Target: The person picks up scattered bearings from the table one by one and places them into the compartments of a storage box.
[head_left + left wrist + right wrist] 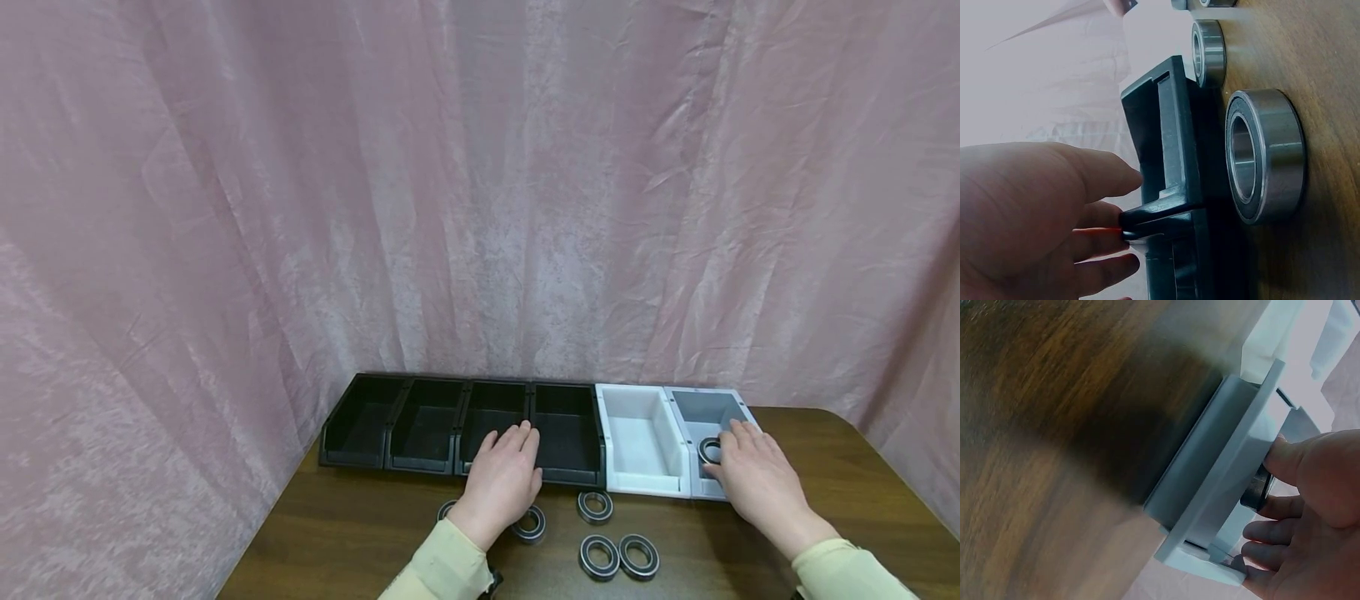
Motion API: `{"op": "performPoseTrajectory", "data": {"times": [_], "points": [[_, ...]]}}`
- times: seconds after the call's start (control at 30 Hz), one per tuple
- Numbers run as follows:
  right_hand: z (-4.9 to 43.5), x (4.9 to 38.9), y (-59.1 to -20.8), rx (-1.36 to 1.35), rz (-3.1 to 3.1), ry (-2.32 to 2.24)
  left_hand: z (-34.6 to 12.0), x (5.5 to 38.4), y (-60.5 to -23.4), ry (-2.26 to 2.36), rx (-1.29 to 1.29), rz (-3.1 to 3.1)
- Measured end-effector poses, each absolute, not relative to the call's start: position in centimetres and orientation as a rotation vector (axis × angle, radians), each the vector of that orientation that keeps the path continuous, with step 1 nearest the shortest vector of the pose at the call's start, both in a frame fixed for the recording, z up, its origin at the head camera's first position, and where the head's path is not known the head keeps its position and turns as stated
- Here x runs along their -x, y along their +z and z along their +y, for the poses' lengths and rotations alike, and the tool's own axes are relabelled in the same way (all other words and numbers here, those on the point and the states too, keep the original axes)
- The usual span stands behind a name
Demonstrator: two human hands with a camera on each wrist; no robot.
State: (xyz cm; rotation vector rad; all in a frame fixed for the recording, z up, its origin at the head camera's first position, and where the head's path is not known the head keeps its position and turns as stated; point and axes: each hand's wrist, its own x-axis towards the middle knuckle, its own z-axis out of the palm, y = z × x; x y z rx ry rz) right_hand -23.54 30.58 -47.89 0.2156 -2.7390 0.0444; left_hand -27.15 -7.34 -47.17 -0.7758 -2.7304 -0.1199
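Note:
My right hand (759, 479) is over the front of the grey bin (697, 406) at the row's right end. It holds a ball bearing (709, 451) between thumb and index finger, as the right wrist view shows of the bearing (1256, 489). My left hand (504, 479) reaches over the front of the black bins (491, 402), its fingers fairly straight and holding nothing. In the left wrist view those fingers are by the divider between two black bins (1169, 209). Close to that hand, a bearing (530, 525) lies on the table, and another bearing (446, 510) is partly hidden behind it.
A white bin (641, 433) stands between the black bins and the grey one. Right of my left hand, three more bearings (595, 507) (599, 557) (639, 557) lie on the brown wooden table (337, 533). A pink curtain (480, 208) hangs behind the bins.

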Motion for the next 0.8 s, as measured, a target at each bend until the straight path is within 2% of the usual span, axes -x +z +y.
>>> {"op": "performPoseTrajectory", "data": {"times": [0.8], "points": [[30.3, 25.0, -47.4, -0.179, -2.919, 0.011, -7.4, 27.1, -47.2, -0.123, 0.779, -2.748]]}}
